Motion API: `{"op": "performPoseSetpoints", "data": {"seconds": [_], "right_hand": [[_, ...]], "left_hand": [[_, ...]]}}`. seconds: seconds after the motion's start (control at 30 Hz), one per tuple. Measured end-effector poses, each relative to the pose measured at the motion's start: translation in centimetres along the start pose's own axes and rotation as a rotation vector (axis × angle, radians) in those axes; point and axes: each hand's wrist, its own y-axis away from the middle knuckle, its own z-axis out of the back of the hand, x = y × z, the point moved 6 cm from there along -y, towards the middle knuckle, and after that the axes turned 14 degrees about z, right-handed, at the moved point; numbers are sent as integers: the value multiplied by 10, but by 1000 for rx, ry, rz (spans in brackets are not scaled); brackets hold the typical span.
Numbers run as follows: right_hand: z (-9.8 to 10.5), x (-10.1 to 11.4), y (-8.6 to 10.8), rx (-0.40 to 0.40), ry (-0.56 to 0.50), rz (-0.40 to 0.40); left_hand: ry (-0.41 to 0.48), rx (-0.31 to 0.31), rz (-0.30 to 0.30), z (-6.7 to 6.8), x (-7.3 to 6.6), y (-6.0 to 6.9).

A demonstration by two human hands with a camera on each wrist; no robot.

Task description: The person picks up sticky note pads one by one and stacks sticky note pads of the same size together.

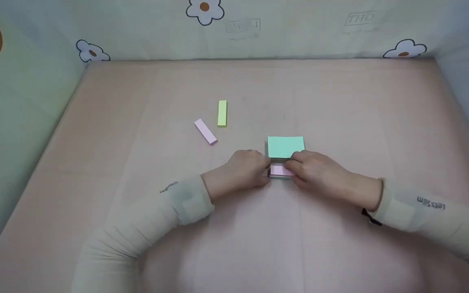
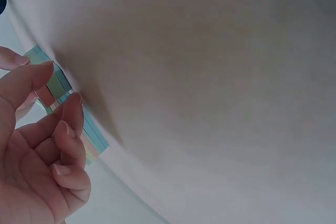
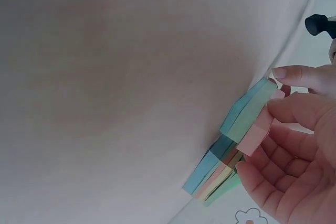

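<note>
Both hands meet at a short stack of narrow sticky note pads (image 1: pixel 282 170), pink on top with green and blue (image 3: pixel 247 111) beneath. At its left end my left hand (image 1: pixel 248 167) holds it between thumb and fingertips, the other fingers curled in. My right hand (image 1: pixel 318 170) pinches the right end, its fingers partly covering the pink pad. Right behind lies a wider stack of sticky notes with a mint green pad (image 1: pixel 285 147) on top; blue, pink and yellow layers (image 3: pixel 212 171) show below it in the right wrist view. In the head view the fingertips are partly hidden.
Farther back and to the left lie a narrow yellow pad (image 1: pixel 222 114) and a slanted narrow pink pad (image 1: pixel 206 132). A pinkish cloth (image 1: pixel 218 244) covers the table. Flower-printed curtains (image 1: pixel 145 32) rise at the back and sides.
</note>
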Motion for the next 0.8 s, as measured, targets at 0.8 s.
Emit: {"op": "performPoseSetpoints", "data": {"seconds": [0.8], "right_hand": [[-3,0,1,12,-11,-36]], "left_hand": [[-2,-69,-59,1,-4,0]]}}
